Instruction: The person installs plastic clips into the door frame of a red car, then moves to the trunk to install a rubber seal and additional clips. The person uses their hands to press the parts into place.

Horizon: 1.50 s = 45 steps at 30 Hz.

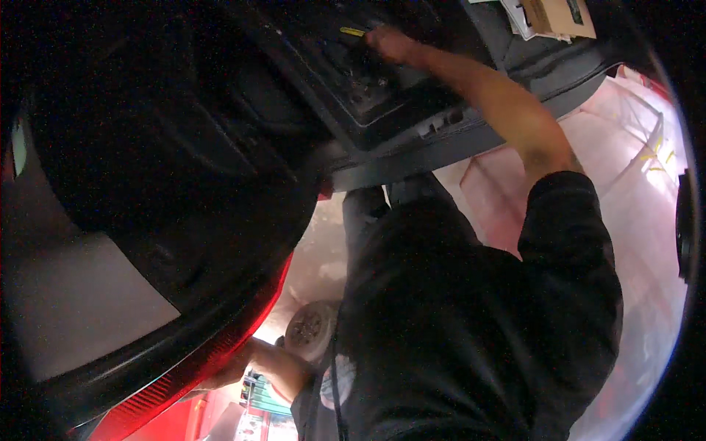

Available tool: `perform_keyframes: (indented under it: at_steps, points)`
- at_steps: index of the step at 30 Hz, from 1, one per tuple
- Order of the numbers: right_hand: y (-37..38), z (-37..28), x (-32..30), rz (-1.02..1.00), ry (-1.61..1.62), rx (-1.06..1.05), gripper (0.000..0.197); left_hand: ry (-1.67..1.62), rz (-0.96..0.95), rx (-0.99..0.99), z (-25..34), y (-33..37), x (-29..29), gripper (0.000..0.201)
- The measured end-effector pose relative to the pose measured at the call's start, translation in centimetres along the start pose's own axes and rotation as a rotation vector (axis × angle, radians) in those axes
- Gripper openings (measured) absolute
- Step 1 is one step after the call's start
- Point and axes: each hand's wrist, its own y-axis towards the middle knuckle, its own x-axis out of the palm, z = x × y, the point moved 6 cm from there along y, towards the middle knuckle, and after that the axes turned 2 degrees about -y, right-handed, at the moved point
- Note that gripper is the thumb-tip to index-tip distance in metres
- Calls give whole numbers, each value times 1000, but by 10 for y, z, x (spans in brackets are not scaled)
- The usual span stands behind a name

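My right hand (391, 44) reaches far into the dark trunk of a car, its fingers closed. A thin yellow object (352, 31) sticks out at the fingertips; its kind is too small and dark to make out. Below the hand lies the recessed trunk floor (368, 121), with small items I cannot identify in the shadow. Low on the left, my left hand (254, 361) rests at the outer side of the red tail light (158, 389). Its fingers are partly hidden by the light and dim, so their grip does not show.
The trunk sill (412, 162) runs between my body and the recess. A cardboard box (560, 16) and papers sit at the far right of the trunk. Beside my legs stands a round, pale object (310, 329). Pinkish-white sheeting (632, 220) covers something at the right.
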Motion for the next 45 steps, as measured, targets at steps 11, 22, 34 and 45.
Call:
perform_keyframes:
  at_steps: [11, 22, 34, 45]
  points:
    - [35, -19, 51, -128, -324, -51, 22, 39, -38, 43, 2, 1, -1, 75]
    - [-41, -55, -61, -190, 1268, 273, 42, 40, -4, 82, -4, -5, 3, 78]
    - [-54, -76, -64, -225, 1348, 223, 38, 74, -14, 207, 36, 27, 19, 82]
    - [-35, 8, -34, -296, 379, 161, 40, -24, -91, 161, 18, 30, 8, 72]
